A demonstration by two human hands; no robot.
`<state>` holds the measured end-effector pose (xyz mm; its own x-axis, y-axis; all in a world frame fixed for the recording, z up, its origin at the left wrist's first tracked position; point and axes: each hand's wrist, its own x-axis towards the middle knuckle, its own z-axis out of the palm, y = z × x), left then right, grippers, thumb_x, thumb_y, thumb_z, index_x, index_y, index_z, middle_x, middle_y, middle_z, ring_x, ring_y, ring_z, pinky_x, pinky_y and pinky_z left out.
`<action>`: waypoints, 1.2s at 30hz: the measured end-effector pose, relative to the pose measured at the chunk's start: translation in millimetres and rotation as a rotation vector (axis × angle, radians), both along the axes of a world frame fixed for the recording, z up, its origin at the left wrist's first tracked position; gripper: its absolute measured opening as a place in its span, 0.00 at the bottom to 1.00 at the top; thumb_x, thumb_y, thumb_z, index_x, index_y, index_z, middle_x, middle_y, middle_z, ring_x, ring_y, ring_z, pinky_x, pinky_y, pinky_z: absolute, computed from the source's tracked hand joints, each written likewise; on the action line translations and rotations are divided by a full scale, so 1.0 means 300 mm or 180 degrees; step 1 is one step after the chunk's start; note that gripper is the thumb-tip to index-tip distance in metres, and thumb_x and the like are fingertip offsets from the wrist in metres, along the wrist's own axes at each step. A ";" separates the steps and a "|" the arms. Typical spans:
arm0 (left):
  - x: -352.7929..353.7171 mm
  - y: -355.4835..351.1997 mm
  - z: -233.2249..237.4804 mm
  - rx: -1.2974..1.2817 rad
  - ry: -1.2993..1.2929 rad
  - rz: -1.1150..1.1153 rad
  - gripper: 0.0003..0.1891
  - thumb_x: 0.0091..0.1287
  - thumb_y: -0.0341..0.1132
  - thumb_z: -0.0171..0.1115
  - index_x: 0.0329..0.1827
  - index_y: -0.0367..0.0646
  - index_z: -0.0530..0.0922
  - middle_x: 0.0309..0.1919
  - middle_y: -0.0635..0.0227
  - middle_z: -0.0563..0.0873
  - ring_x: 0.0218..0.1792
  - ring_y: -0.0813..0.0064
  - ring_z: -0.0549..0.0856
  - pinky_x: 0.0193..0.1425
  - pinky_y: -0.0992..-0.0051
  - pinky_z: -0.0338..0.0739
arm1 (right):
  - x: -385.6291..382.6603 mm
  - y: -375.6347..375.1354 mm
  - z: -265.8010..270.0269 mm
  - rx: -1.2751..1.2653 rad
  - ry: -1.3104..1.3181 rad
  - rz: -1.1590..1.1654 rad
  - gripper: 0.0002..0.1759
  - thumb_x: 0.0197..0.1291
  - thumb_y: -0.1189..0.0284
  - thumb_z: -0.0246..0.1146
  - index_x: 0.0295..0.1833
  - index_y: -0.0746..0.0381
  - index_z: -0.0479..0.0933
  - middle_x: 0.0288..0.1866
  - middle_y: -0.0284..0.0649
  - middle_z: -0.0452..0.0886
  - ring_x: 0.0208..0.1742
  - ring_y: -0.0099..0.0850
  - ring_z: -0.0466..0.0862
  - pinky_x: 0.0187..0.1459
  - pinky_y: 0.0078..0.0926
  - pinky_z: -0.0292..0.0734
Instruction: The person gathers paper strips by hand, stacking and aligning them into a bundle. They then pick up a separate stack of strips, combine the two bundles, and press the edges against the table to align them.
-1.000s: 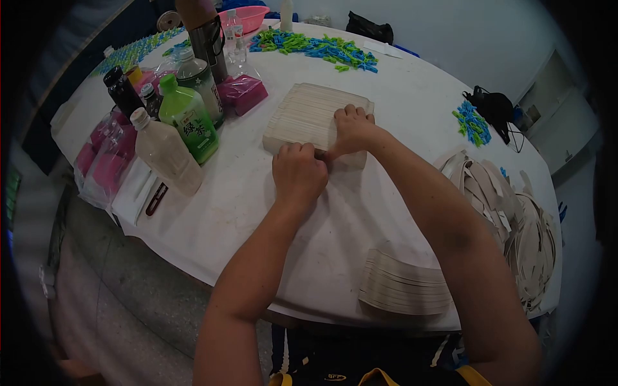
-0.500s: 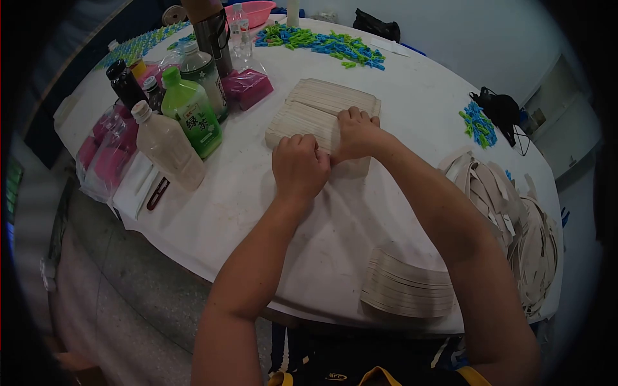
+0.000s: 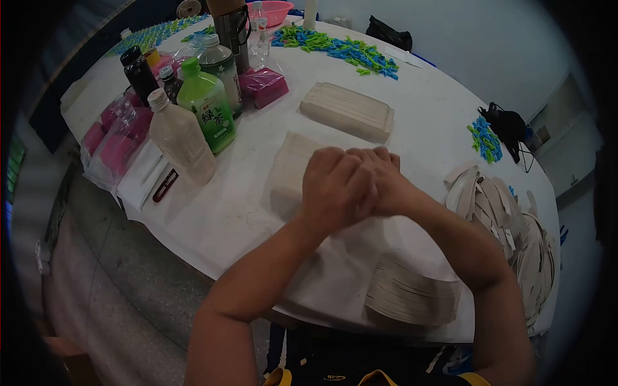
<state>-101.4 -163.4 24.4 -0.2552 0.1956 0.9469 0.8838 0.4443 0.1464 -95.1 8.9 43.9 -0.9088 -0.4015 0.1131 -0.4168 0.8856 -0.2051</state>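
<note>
Close together over the right end of a beige stack of strips [image 3: 288, 161], my left hand [image 3: 338, 190] and my right hand [image 3: 383, 180] are both closed with the fingers curled in. Their knuckles face up and the two hands overlap in this view. What lies inside the fingers is hidden, and I cannot tell what they hold. Behind them rests a second beige stack of strips [image 3: 347, 109], its long edges lined up. Nearer my body, a fanned bundle of beige strips [image 3: 412, 293] lies at the table edge.
At left stand a green bottle [image 3: 206, 106], a cloudy bottle [image 3: 183, 145] and a dark flask [image 3: 138, 74]. Pink wrapped packs [image 3: 265, 89] and a red-handled tool [image 3: 165, 185] lie near them. Blue-green clips [image 3: 341, 51] cover the back. Loose beige strips [image 3: 486, 199] are heaped right.
The two stacks, side by side before, are now apart, the near one closer to me. My hands have come nearer and drawn together. The view has shifted slightly.
</note>
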 end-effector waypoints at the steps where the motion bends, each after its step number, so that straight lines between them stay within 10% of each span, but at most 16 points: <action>1: 0.035 0.014 0.004 0.0014 -0.0008 -0.0019 0.09 0.56 0.31 0.70 0.40 0.43 0.84 0.35 0.65 0.84 0.40 0.59 0.82 0.48 0.60 0.78 | 0.050 -0.006 0.004 -0.0035 -0.0148 0.0207 0.52 0.44 0.44 0.80 0.73 0.55 0.71 0.64 0.46 0.80 0.71 0.48 0.72 0.72 0.46 0.59; 10: 0.038 0.054 -0.057 -0.0650 -0.1120 0.0086 0.13 0.66 0.42 0.70 0.42 0.40 0.84 0.39 0.59 0.87 0.44 0.54 0.85 0.56 0.55 0.79 | 0.152 0.038 0.013 -0.0068 -0.0599 0.0449 0.57 0.38 0.37 0.83 0.71 0.60 0.77 0.73 0.48 0.76 0.78 0.50 0.69 0.78 0.55 0.58; 18: 0.035 0.055 -0.077 -0.1562 -0.1951 0.0261 0.20 0.74 0.49 0.67 0.35 0.39 0.83 0.33 0.56 0.87 0.41 0.53 0.85 0.52 0.56 0.79 | -0.443 0.294 0.112 0.0016 -0.0307 -0.0805 0.80 0.31 0.29 0.84 0.85 0.67 0.61 0.85 0.60 0.62 0.85 0.61 0.61 0.82 0.55 0.61; 23: 0.033 0.055 -0.082 -0.1502 -0.1923 0.0295 0.19 0.73 0.48 0.68 0.35 0.39 0.83 0.32 0.57 0.86 0.40 0.53 0.85 0.50 0.55 0.77 | -0.664 0.234 0.008 0.1185 -0.0634 -0.1084 0.89 0.26 0.31 0.86 0.91 0.52 0.45 0.87 0.61 0.57 0.86 0.59 0.61 0.79 0.56 0.68; 29: 0.033 0.054 -0.071 -0.1554 -0.1965 0.0300 0.18 0.72 0.47 0.69 0.36 0.39 0.82 0.33 0.57 0.85 0.40 0.54 0.84 0.50 0.56 0.76 | -0.778 0.235 -0.006 0.0546 -0.1692 -0.1085 0.86 0.30 0.38 0.88 0.91 0.47 0.44 0.86 0.59 0.60 0.76 0.56 0.77 0.72 0.55 0.78; 36: 0.033 0.056 -0.071 -0.1634 -0.2003 0.0286 0.17 0.72 0.47 0.68 0.36 0.39 0.82 0.32 0.57 0.84 0.40 0.54 0.84 0.50 0.56 0.76 | -0.726 0.201 0.036 0.0582 -0.1608 -0.1203 0.82 0.32 0.45 0.89 0.90 0.40 0.44 0.83 0.51 0.62 0.78 0.56 0.73 0.75 0.56 0.76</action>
<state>-91.6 -146.6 3.2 -0.7446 0.5194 0.4193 0.6618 0.6563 0.3623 -313.0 69.0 54.7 -0.9144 -0.0164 -0.4045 0.0381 0.9912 -0.1264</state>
